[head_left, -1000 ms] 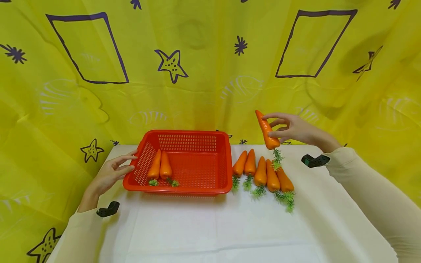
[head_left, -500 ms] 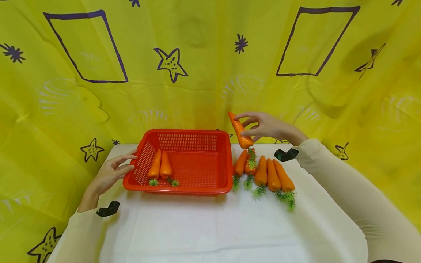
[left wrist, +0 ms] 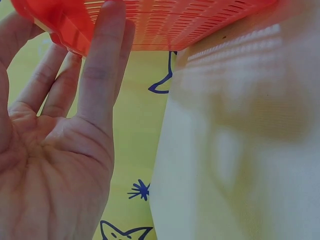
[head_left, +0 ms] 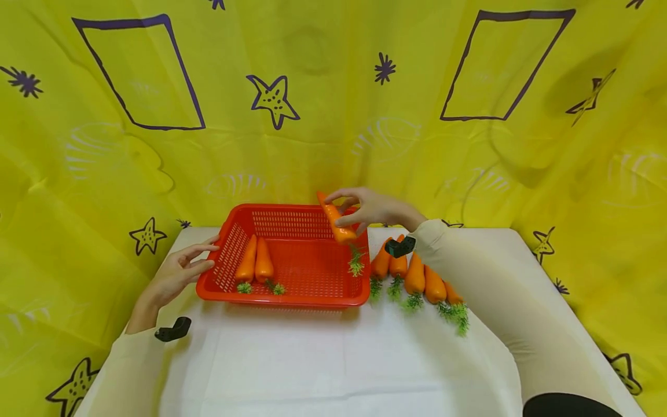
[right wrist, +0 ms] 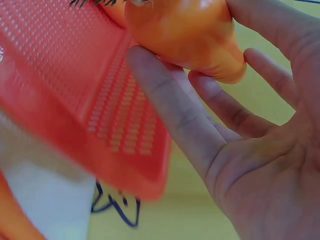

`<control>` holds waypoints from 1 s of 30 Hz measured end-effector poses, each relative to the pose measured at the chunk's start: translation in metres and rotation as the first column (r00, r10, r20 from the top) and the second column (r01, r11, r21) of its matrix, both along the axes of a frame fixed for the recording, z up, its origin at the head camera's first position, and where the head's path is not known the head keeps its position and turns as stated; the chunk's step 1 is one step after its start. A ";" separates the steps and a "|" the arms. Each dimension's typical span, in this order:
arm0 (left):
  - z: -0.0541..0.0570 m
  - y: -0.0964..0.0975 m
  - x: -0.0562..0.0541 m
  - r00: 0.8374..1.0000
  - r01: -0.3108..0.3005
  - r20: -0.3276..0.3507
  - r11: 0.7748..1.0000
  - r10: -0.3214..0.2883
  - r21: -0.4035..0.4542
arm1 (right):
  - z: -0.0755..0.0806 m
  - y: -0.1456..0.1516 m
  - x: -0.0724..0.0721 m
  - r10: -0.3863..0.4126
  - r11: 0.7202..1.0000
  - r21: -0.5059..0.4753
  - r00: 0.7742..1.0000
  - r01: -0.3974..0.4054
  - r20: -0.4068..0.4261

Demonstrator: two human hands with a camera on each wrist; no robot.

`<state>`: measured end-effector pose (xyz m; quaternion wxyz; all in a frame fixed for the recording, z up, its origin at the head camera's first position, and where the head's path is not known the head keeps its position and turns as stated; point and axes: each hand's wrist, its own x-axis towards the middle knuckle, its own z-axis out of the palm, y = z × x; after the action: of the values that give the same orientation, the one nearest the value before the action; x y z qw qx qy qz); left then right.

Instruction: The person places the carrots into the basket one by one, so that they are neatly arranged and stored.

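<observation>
My right hand pinches an orange carrot between thumb and fingers. The carrot is tilted, tip up and green leaves hanging down, over the right part of a red plastic basket. In the right wrist view, the thick end of that carrot lies against the fingers. Two more carrots lie side by side in the basket's left half. At the basket's left side, my left hand touches the rim with extended fingers. The left wrist view shows those fingers against the red basket wall.
Several carrots with green leaves lie in a row right of the basket, partly hidden by my right sleeve. A white cloth covers the table. A yellow patterned curtain hangs behind and at both sides.
My right hand has carried the carrot leftward, from above the row of carrots to over the basket's right part, and slightly lower. The left hand and basket have stayed in place.
</observation>
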<state>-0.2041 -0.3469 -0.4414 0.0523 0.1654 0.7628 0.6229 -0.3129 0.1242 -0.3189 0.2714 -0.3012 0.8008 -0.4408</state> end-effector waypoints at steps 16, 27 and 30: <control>-0.002 -0.001 -0.001 1.000 0.018 0.006 0.998 -0.018 0.054 | -0.050 -0.071 -0.009 0.062 0.998 -0.029 0.990 -0.059 0.130; 0.000 -0.002 -0.003 1.000 0.024 0.002 0.998 -0.024 0.058 | -0.082 -0.110 -0.013 0.015 1.000 -0.011 0.972 -0.013 0.233; 0.001 -0.001 -0.003 1.000 0.014 -0.008 0.999 -0.014 0.032 | -0.089 -0.118 -0.013 -0.012 1.000 0.017 0.970 0.008 0.243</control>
<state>-0.2069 -0.3475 -0.4401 0.0510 0.1741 0.7516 0.6341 -0.3258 0.0064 -0.4075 0.3677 -0.2388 0.7665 -0.4693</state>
